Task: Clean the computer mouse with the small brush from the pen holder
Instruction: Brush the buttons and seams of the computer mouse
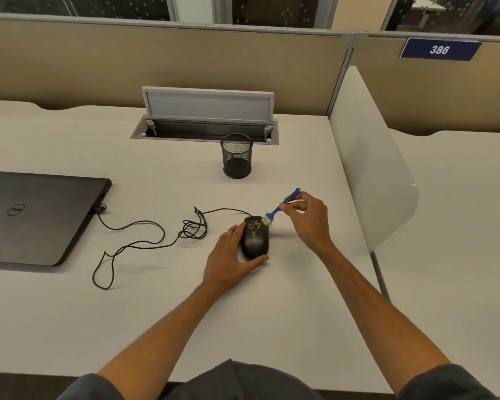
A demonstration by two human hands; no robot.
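A black wired computer mouse [255,236] with gold markings lies on the white desk. My left hand [228,256] grips it from the left, fingers along its side and thumb at its near end. My right hand [309,217] pinches a small blue brush [280,207] by the middle of its handle. The brush's white bristles touch the mouse's far right front corner. The black mesh pen holder [237,155] stands farther back, and nothing shows inside it.
A closed black laptop [38,216] lies at the left, with the mouse cable [145,241] looping and tangled between it and the mouse. An open cable box [205,125] sits at the back. A white divider panel [370,157] rises on the right.
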